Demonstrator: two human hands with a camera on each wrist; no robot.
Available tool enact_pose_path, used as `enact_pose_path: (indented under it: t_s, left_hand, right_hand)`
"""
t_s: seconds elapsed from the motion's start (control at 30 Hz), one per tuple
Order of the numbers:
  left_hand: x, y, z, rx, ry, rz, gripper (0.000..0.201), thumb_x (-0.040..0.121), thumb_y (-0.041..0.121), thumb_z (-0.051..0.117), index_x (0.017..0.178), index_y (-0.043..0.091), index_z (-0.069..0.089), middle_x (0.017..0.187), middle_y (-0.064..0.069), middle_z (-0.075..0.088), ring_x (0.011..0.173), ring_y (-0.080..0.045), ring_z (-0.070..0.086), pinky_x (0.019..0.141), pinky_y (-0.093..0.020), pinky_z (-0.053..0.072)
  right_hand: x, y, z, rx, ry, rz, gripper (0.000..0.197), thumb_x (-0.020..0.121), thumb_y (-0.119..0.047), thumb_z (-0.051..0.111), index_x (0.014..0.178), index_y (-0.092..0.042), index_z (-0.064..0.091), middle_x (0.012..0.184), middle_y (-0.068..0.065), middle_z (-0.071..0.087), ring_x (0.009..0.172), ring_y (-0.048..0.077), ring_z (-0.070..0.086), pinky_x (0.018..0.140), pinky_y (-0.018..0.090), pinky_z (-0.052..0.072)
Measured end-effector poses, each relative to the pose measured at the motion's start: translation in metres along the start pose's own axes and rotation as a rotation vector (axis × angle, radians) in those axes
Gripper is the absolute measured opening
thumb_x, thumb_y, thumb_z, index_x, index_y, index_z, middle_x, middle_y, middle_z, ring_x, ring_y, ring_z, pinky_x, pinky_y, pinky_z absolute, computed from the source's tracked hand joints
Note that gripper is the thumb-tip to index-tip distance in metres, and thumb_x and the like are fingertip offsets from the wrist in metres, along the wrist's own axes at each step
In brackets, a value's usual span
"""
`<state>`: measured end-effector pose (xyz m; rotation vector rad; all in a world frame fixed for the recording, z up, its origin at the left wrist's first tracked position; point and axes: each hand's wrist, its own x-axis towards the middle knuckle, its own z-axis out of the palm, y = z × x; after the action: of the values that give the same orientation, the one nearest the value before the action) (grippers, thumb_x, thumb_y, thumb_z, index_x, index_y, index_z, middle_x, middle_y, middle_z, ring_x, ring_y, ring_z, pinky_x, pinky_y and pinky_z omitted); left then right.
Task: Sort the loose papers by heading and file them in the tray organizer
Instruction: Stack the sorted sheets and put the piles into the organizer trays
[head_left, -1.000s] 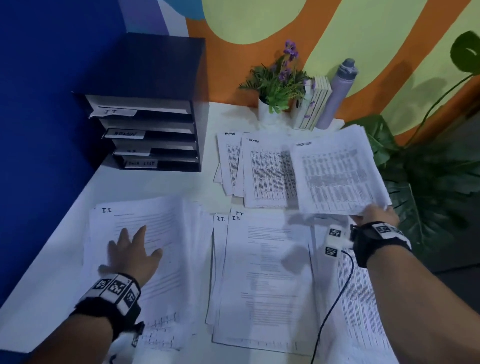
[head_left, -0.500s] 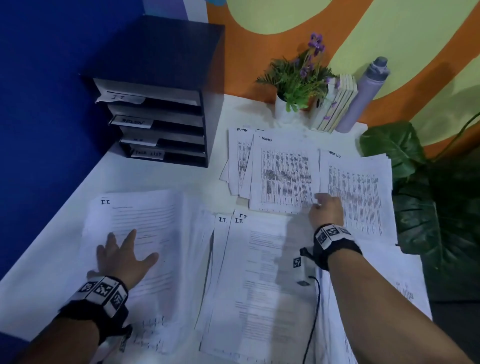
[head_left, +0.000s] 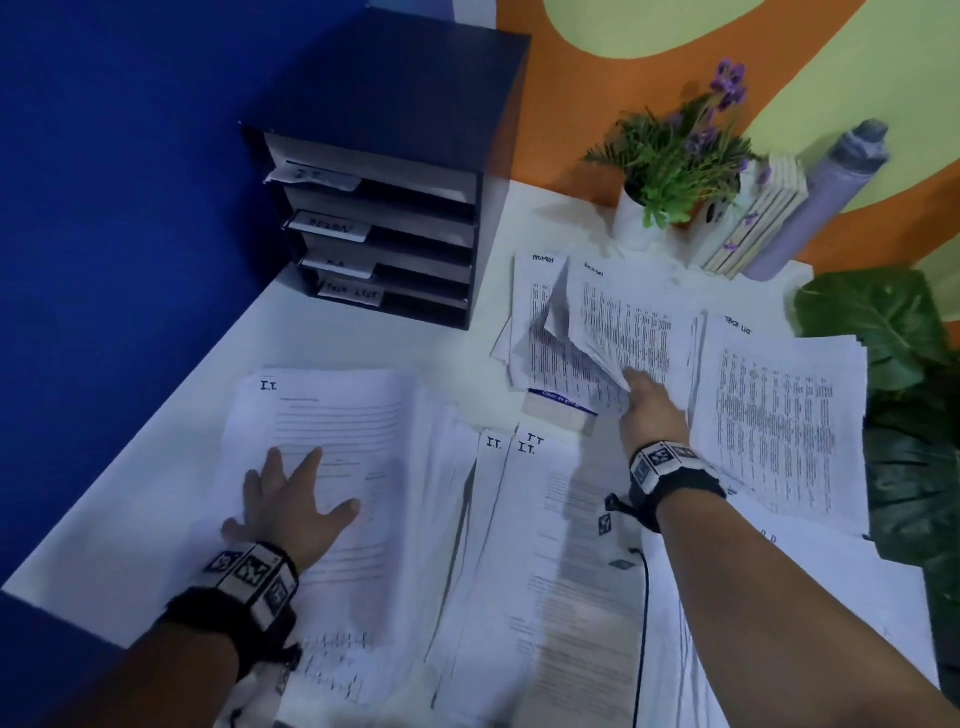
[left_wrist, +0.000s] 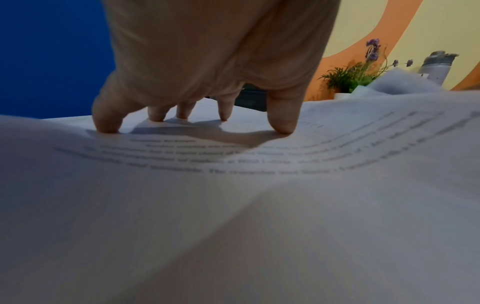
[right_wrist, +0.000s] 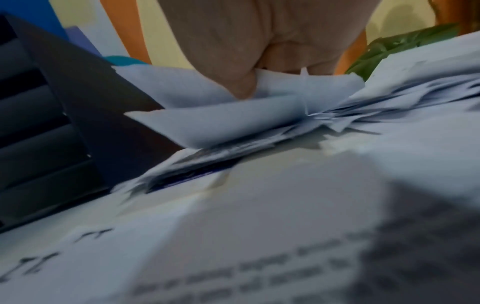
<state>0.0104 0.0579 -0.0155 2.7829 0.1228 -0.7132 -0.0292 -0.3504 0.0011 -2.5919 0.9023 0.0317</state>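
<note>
White desk (head_left: 332, 343), papers everywhere. Left hand (head_left: 291, 509) flat, fingers splayed on the I.T. stack (head_left: 332, 415). Right hand (head_left: 652, 410) pinches up the Admin sheets (head_left: 618, 327) at its fingertips. Tray organizer (head_left: 395, 208) well beyond both.

The left hand (head_left: 291, 501) lies flat, fingers (left_wrist: 281, 115) spread and pressing down. The right arm reaches forward, its hand (head_left: 652, 410) pinching sheets between thumb and fingers.
</note>
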Motion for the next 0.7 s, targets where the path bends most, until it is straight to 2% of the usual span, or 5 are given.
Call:
enact_pose_path:
  t_s: [0.13, 0.27, 0.4, 0.53, 0.7]
  left_hand:
    - [-0.002, -0.001, -0.002, 0.005, -0.013, 0.004, 0.087, 0.082, 0.069, 0.057, 0.153, 0.045, 0.012, 0.164, 0.004, -0.011, 0.150, -0.024, -0.005, 0.113, -0.059, 0.015]
    - [-0.003, -0.006, -0.010, -0.032, 0.024, -0.007, 0.082, 0.085, 0.061, 0.059, 0.153, 0.041, 0.018, 0.164, 0.004, -0.004, 0.150, -0.023, 0.001, 0.114, -0.054, 0.019]
    - [-0.002, -0.017, -0.021, -0.078, 0.043, -0.082, 0.091, 0.081, 0.055, 0.068, 0.154, 0.036, 0.016, 0.164, 0.000, -0.003, 0.148, -0.028, 0.006, 0.115, -0.055, 0.022]
    - [-0.003, -0.026, -0.029, -0.055, 0.016, -0.084, 0.104, 0.075, 0.059, 0.073, 0.155, 0.033, 0.012, 0.164, -0.001, 0.000, 0.148, -0.029, 0.011, 0.114, -0.055, 0.025]
    - [-0.013, -0.031, -0.026, -0.017, -0.032, 0.092, 0.094, 0.082, 0.062, 0.063, 0.155, 0.034, 0.010, 0.164, 0.002, -0.004, 0.149, -0.026, 0.009, 0.115, -0.051, 0.025]
  right_hand:
    - [-0.002, -0.024, 0.010, -0.068, -0.078, -0.075, 0.071, 0.086, 0.005, 0.038, 0.150, -0.027, 0.030, 0.158, 0.001, 0.024, 0.145, 0.023, 0.023, 0.116, 0.056, 0.015]
    - [-0.006, -0.048, 0.019, -0.221, -0.330, -0.013, 0.044, 0.087, -0.018, 0.048, 0.130, -0.022, 0.042, 0.143, 0.004, 0.035, 0.136, 0.028, 0.030, 0.108, 0.058, 0.027]
    - [-0.017, -0.065, 0.022, -0.163, -0.277, -0.027, 0.070, 0.089, -0.040, 0.058, 0.148, -0.017, 0.030, 0.159, 0.005, 0.019, 0.146, 0.026, 0.019, 0.116, 0.052, 0.017]
    - [-0.056, -0.106, 0.019, 0.178, -0.259, -0.123, 0.045, 0.094, -0.030, 0.054, 0.136, -0.012, 0.052, 0.142, 0.012, 0.043, 0.121, 0.026, 0.052, 0.107, 0.037, 0.040]
    - [-0.116, -0.144, 0.040, 0.405, -0.439, -0.104, 0.054, 0.094, -0.037, 0.059, 0.140, -0.011, 0.047, 0.131, 0.011, 0.059, 0.117, 0.024, 0.057, 0.104, 0.035, 0.043]
